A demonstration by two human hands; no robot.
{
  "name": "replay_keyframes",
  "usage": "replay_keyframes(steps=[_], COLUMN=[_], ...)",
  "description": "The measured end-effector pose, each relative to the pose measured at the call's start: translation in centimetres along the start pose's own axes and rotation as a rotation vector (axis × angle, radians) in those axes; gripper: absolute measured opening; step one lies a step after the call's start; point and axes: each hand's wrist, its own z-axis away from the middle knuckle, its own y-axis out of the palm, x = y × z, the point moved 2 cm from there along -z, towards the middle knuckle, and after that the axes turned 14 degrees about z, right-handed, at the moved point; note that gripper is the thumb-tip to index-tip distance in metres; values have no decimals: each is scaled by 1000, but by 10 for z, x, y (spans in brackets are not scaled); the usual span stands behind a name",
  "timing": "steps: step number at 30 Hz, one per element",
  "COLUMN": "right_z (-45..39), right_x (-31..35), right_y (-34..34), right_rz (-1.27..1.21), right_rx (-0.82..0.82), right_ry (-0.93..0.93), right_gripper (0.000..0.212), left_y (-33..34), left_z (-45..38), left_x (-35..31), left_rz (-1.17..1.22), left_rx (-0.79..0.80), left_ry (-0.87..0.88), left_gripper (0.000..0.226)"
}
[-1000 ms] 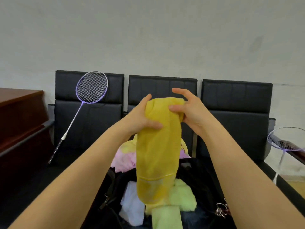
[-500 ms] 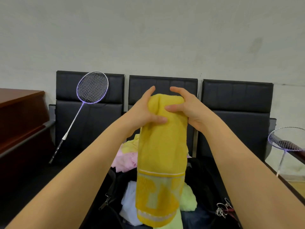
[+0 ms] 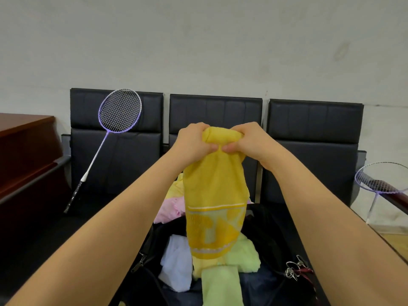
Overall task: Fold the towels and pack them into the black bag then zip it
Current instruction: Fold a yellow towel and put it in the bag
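A yellow towel (image 3: pixel 215 195) with a patterned border hangs in the air in front of me. My left hand (image 3: pixel 194 143) and my right hand (image 3: pixel 248 140) both grip its rolled top edge, thumbs nearly touching. Below it the black bag (image 3: pixel 269 246) stands open on the seat. Inside lie a white towel (image 3: pixel 177 261) and light green towels (image 3: pixel 223 283). Behind the bag lie a pink towel (image 3: pixel 169 209) and a pale yellow towel (image 3: pixel 175 188), partly hidden by the hanging towel.
Three black chairs (image 3: pixel 313 138) line the grey wall. A purple badminton racket (image 3: pixel 119 111) leans on the left chair; another racket (image 3: pixel 382 180) sits at the right. A brown wooden desk (image 3: pixel 24 149) stands at the left. Metal clips (image 3: pixel 294 270) hang at the bag's right edge.
Both hands have closed tighter round the towel's top, bunching it into a roll. The towel's patterned lower end has unrolled and now hangs lower over the bag.
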Motion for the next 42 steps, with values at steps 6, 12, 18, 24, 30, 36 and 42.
replay_keyframes(steps=[6,12,18,24,30,36,42], right_z=[1,19,25,20,30,41,34], right_x=[-15,-25,-35,-35,-47,-65,-61], right_y=[-2,19,43,42,55,64,62], right_rz=[-160,-793,-852,-920,-884,-664,-628], right_rx=[-55,165,161,92,180,260,99], right_ry=[2,39,173,269,326,255,171], right_gripper=[34,49,47,30,63,100,46], left_y=[-12,-9,5,27,35,39,31], left_z=[-5,2,10,46,43,40,48], left_x=[10,17,32,63,73,86,85], left_rz=[244,674,910,880,998,926,861], left_rx=[99,111,-44,301,106,-126,102], left_ry=[-55,-131,-241,-460,-481,-576,-443], left_gripper=[18,14,23,54,39,81,66])
